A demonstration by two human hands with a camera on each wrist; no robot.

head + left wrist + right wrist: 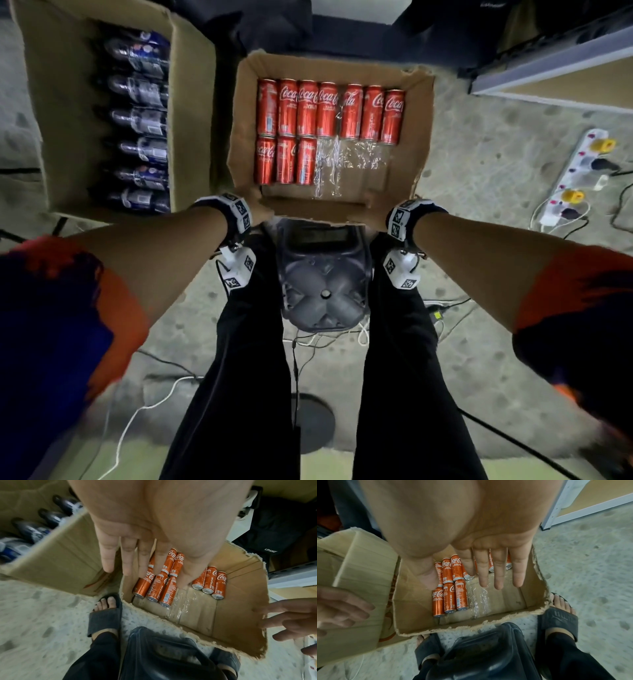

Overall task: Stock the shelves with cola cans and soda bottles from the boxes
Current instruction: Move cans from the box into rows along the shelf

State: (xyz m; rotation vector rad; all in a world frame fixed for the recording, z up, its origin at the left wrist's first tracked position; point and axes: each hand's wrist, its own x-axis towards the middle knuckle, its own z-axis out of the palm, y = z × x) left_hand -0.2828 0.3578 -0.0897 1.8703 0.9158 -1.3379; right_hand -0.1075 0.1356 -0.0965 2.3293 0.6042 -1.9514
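An open cardboard box point(416, 137) on the floor holds several red cola cans point(308, 109) lying flat, a full far row and three at the near left. A larger box point(58, 102) to the left holds several dark soda bottles point(140, 120). My left hand point(263, 214) is at the can box's near left corner and my right hand point(376, 220) at its near right corner. In the wrist views the left hand point(145, 540) and the right hand point(491, 563) have straight, spread fingers above the cans point(152, 586) point(449, 596) and hold nothing.
Clear plastic wrap point(342, 161) lies on the box's bare bottom. A dark plastic container point(322, 274) sits between my sandalled feet. A grey shelf frame point(555, 65) stands at the far right. A power strip point(579, 174) and cables lie on the speckled floor to the right.
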